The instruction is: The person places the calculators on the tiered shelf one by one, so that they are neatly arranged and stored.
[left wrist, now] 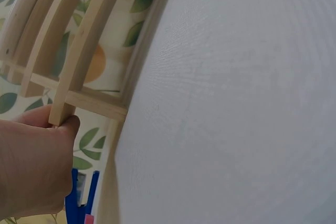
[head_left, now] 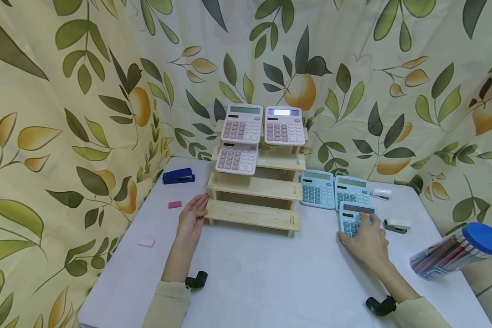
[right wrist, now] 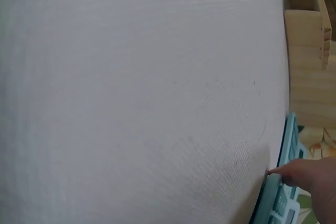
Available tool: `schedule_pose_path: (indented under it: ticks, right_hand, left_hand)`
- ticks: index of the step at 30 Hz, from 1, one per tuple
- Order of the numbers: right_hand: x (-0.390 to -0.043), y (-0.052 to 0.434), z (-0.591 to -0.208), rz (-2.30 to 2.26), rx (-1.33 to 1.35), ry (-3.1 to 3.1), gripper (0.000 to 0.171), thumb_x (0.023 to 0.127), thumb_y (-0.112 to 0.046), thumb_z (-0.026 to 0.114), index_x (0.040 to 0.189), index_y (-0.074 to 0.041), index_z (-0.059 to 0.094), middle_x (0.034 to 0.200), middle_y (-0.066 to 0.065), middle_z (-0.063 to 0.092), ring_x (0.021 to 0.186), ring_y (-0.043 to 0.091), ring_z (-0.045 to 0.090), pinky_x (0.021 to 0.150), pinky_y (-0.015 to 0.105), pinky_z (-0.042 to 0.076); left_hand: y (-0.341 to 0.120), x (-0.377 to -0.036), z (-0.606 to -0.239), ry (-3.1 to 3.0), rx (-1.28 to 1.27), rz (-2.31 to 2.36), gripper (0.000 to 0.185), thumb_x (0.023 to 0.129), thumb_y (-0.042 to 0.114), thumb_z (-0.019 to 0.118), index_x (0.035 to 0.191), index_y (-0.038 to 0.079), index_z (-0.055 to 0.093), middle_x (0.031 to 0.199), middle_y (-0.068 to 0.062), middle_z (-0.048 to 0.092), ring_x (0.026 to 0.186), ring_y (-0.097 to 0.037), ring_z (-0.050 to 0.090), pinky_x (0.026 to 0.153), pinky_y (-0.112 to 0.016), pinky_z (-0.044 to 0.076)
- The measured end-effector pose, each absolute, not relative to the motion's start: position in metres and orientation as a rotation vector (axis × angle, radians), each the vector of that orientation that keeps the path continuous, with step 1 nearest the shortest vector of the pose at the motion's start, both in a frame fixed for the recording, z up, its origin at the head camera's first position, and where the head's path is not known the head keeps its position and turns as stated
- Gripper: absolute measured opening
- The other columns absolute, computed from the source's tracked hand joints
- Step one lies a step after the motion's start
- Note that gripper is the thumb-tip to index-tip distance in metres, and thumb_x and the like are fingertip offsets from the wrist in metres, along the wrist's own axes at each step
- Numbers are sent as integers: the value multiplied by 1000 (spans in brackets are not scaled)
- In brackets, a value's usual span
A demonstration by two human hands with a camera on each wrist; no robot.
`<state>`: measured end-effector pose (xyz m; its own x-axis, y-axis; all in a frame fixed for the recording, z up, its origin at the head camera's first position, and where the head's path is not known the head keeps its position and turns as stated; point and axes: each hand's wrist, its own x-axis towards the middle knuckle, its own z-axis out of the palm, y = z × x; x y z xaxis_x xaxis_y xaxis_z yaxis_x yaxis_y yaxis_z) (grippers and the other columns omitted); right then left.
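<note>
My left hand is at the left end of a stepped wooden display rack. In the left wrist view its thumb and fingers lie on either side of a board's end, pinching it. My right hand grips a light blue calculator at the front of a blue group, thumb on its left edge, fingers over its upper right part. Two more blue calculators lie behind it. Pink calculators stand on the rack's top, with another pink calculator one tier below.
On the left lie a blue stapler, a dark pink eraser and a pale pink eraser. To the right are white staplers and a tilted clear tub of pencils with a blue lid. A patterned curtain hangs behind the table.
</note>
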<state>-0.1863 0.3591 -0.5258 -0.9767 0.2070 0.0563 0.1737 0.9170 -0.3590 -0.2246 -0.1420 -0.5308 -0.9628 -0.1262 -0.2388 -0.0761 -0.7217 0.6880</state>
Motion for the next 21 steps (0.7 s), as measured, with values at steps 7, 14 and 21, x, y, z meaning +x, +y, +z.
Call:
schedule_pose_path:
  ticks: [7,14,21]
  right_hand:
    - [-186,359,-528,565,-313,-2963,101,84,-39,81,153,13,30,154,46,17,123,74,36,90,83,39]
    - [-184,357,-526,583,-328,-2953,99,84,-38,80,154,11,30,156,44,17,126,71,35,93,82,37]
    - [-182,357,-523,620,-311,-2923,97,85,-36,80,154,10,31,158,42,16,128,71,33,94,82,36]
  left_hand:
    - [-142,-224,-530,-1183,430,-2851,68,94,-27,37,159,-6,30,162,-23,40,151,-29,39,121,-33,36]
    - [-141,-224,-530,-1193,434,-2839,68,94,-26,37,158,-7,31,161,-23,41,150,-29,41,120,-34,37]
    - [-141,-224,-530,-1198,424,-2842,69,93,-27,37,158,-7,31,161,-24,40,151,-30,40,120,-33,37]
